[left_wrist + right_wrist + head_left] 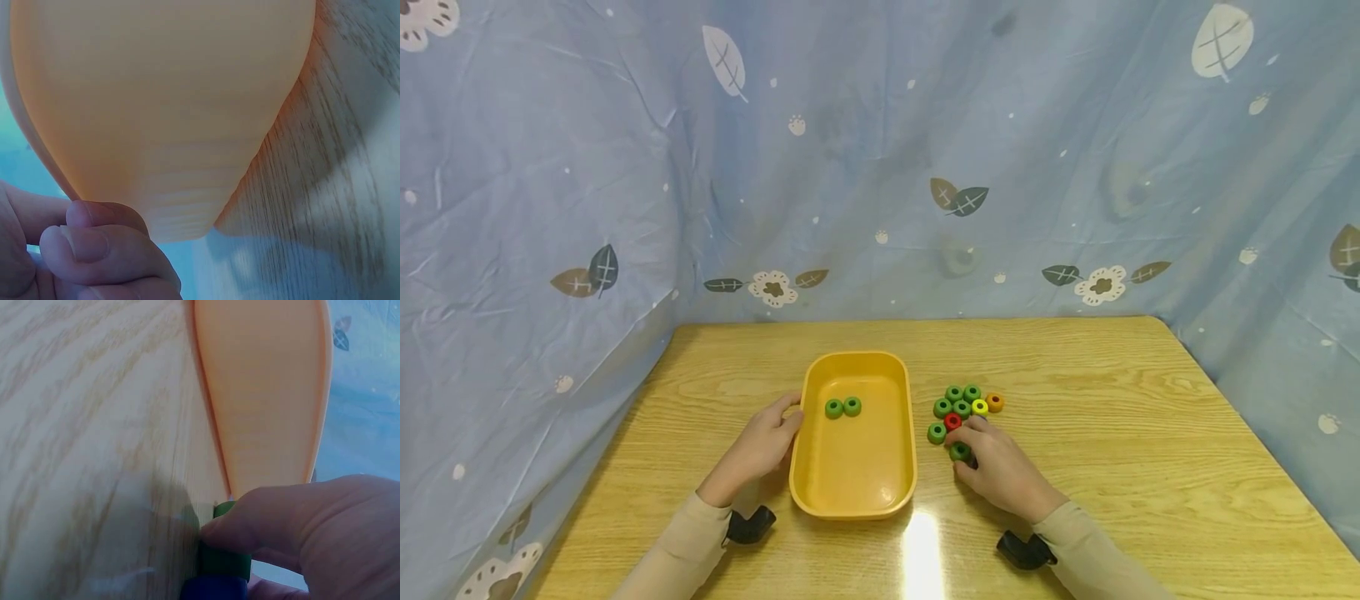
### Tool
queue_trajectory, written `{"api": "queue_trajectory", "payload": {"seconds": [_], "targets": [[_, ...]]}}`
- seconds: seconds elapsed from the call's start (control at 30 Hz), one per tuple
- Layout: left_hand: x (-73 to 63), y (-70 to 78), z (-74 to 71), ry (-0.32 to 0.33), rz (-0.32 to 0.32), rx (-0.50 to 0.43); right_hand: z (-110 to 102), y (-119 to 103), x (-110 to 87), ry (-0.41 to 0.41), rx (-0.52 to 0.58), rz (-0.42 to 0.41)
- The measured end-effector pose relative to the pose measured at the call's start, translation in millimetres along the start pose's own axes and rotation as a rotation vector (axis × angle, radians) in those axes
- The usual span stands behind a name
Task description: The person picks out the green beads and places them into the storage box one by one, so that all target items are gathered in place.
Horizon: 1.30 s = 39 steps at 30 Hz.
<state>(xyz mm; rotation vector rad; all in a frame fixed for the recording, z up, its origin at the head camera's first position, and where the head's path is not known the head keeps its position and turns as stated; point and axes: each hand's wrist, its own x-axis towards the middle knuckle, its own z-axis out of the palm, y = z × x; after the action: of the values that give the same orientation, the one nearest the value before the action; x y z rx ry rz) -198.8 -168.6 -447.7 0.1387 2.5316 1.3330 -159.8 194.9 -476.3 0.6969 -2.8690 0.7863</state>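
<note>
My left hand grips the left rim of a yellow tray. In the left wrist view its curled fingers sit at the tray's edge. Two green ring-shaped beads lie inside the tray. To the right of the tray, my right hand pinches a green bead between thumb and fingers, low over the table. The right wrist view shows the thumb on this green bead, with a blue bead right beside it. The other fingertips are partly hidden behind the thumb.
Beyond the right hand lies a cluster of several green beads, with a red bead, a yellow bead and an orange bead. The wooden table meets a blue patterned curtain at the back and sides.
</note>
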Motion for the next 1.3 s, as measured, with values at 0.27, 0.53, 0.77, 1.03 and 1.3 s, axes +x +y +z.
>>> {"api": "queue_trajectory", "payload": {"seconds": [0.27,0.53,0.77,1.03,1.3], "targets": [[0.5,-1.0,-1.0,-0.004,0.007,-0.006,-0.3,0.8,0.5,0.019,0.059,-0.017],[-0.1,0.4,-1.4,-0.009,0.005,-0.004,-5.5,-5.1,0.3,0.047,0.172,0.01],[-0.9,0.2,-2.3,-0.009,0.01,-0.002,-11.0,-16.2,0.0,0.088,0.237,-0.009],[-0.9,1.5,-3.3,-0.011,0.015,-0.014,-14.1,-30.5,-1.2,0.146,0.293,-0.092],[-0.8,0.0,-3.3,-0.015,0.019,-0.009,-17.1,-51.6,5.4,0.138,0.32,-0.125]]}}
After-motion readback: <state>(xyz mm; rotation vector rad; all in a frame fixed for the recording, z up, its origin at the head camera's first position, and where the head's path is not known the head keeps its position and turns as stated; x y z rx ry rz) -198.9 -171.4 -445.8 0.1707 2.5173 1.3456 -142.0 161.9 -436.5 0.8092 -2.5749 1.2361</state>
